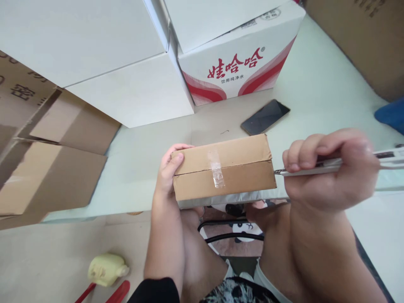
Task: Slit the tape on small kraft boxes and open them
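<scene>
A small brown cardboard box (243, 173) is held near the front edge of the table, its lengthwise seam facing up. A strip of clear tape (216, 169) crosses that seam near the middle. My left hand (169, 168) grips the box's left end, thumb on top and fingers behind. Closed in a fist, my right hand (331, 168) holds a slim, white-bodied box cutter (307, 171). The cutter's tip is at the right end of the box, by the seam; whether it touches or enters the cardboard I cannot tell.
Behind the box lies a black phone (265, 117). A white and red water carton (240, 67) and white boxes (132, 92) stand at the back. Open brown cartons (72, 172) are at left. A yellow bottle (105, 269) is on the floor. Something blue (391, 115) sits at far right.
</scene>
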Action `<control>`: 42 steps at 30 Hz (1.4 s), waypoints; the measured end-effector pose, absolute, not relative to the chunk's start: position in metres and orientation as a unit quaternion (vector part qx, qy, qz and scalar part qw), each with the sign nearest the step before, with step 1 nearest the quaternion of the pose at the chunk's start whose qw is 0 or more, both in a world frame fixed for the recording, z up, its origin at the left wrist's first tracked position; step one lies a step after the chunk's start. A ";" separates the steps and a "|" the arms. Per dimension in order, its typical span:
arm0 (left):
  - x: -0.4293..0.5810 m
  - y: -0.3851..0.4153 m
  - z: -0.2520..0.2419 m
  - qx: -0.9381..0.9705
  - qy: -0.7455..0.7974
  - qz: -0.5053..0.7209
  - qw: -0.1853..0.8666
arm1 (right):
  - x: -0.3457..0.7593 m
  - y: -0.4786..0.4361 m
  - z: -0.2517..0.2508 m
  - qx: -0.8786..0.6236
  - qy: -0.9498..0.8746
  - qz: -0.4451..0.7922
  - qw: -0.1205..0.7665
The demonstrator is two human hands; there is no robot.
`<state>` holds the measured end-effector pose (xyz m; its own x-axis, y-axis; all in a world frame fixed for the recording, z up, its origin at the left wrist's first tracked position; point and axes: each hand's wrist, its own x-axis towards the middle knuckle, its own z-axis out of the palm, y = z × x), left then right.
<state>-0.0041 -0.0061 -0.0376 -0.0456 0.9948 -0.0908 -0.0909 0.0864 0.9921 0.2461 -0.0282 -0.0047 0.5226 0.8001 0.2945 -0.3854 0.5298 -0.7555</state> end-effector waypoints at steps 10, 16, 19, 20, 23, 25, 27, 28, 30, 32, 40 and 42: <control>-0.005 -0.003 -0.040 0.433 0.514 0.517 0.529 | 0.247 -0.028 -0.005 -0.326 -0.334 0.376 0.801; -0.003 -0.003 -0.040 0.433 0.516 0.519 0.526 | 0.247 -0.028 -0.005 -0.318 -0.328 0.378 0.806; -0.003 -0.004 -0.040 0.434 0.523 0.518 0.519 | 0.246 -0.027 -0.006 -0.323 -0.325 0.381 0.804; -0.002 -0.004 -0.040 0.433 0.525 0.518 0.518 | 0.245 -0.027 -0.006 -0.324 -0.322 0.381 0.804; -0.001 -0.004 -0.039 0.431 0.525 0.516 0.522 | 0.245 -0.027 -0.005 -0.330 -0.316 0.382 0.803; -0.001 -0.004 -0.038 0.428 0.525 0.515 0.526 | 0.245 -0.026 -0.005 -0.330 -0.315 0.385 0.802; 0.000 -0.004 -0.038 0.423 0.526 0.518 0.526 | 0.246 -0.026 -0.005 -0.327 -0.313 0.389 0.803; 0.000 -0.003 -0.039 0.421 0.526 0.521 0.524 | 0.246 -0.026 -0.006 -0.325 -0.312 0.390 0.803; -0.001 -0.003 -0.039 0.421 0.525 0.524 0.522 | 0.247 -0.025 -0.007 -0.329 -0.312 0.394 0.799; -0.001 -0.003 -0.040 0.418 0.525 0.523 0.526 | 0.249 -0.024 -0.010 -0.333 -0.315 0.396 0.796; -0.001 -0.001 -0.041 0.407 0.527 0.524 0.531 | 0.258 -0.021 -0.018 -0.345 -0.346 0.415 0.768; 0.000 0.000 -0.041 0.404 0.527 0.529 0.530 | 0.260 -0.022 -0.018 -0.348 -0.345 0.423 0.762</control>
